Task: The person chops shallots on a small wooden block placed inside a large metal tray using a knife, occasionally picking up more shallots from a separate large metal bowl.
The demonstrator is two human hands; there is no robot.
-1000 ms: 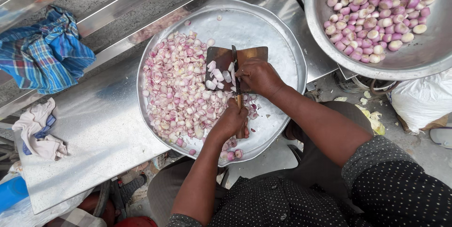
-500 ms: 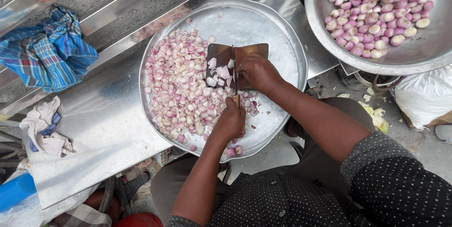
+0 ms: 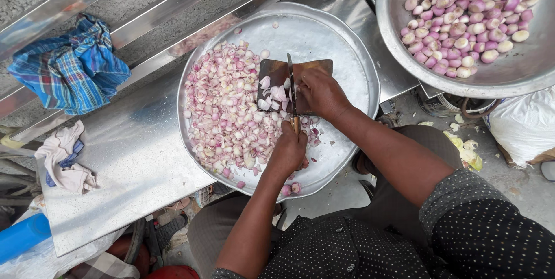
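My left hand (image 3: 287, 150) is shut on the wooden handle of a knife (image 3: 291, 87), whose blade stands edge-down across a small dark wooden board (image 3: 270, 72). My right hand (image 3: 321, 92) presses down on the board just right of the blade, its fingers curled over a shallot that is mostly hidden. Cut shallot pieces (image 3: 272, 95) lie on the board left of the blade. The board rests in a wide round steel tray (image 3: 347, 42), and a large heap of chopped shallots (image 3: 225, 105) fills the tray's left half.
A big steel bowl (image 3: 520, 71) of peeled whole shallots (image 3: 462, 19) stands at the upper right. On the steel table (image 3: 127, 157) lie a blue plaid cloth (image 3: 75, 65) and a white rag (image 3: 63, 157). A white sack (image 3: 523, 123) sits lower right.
Both hands stay at the board with the knife between them. My left hand and the knife have shifted only slightly, and the whole view has drifted a little to the right.
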